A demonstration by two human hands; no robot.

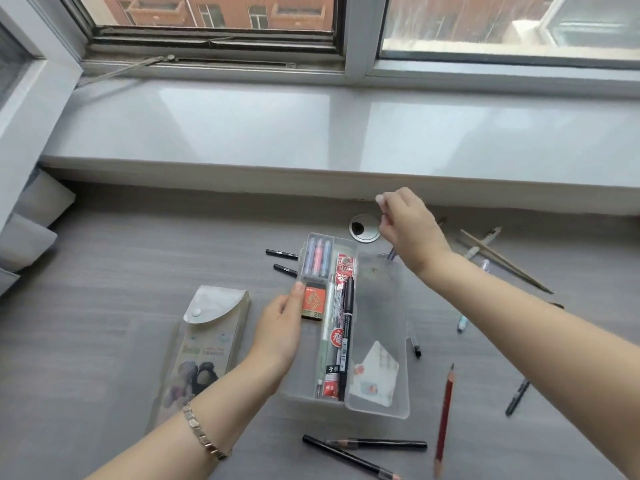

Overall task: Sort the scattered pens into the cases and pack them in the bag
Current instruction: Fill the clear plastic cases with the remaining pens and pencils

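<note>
A clear plastic pencil case (367, 242) lies open in the middle of the grey desk, its frosted lid (381, 299) folded out to the right. Inside are several pens, an orange 2B lead box (312, 301) and coloured refills. My left hand (280, 327) holds the case's left rim, thumb beside the lead box. Above the case's far right corner, my right hand (408, 230) is raised with curled fingers gripping a pen (391, 253), of which only the grey-blue end shows. A soft pouch (204, 344) with a snap flap lies to the left, closed.
Loose on the desk: two black pens (281, 254) left of the case, a red pencil (445, 417), two black pencils (377, 444) near the front, a black marker (517, 398), brown sticks (502, 261). A cable grommet (364, 228) sits behind the case, below the windowsill (311, 133).
</note>
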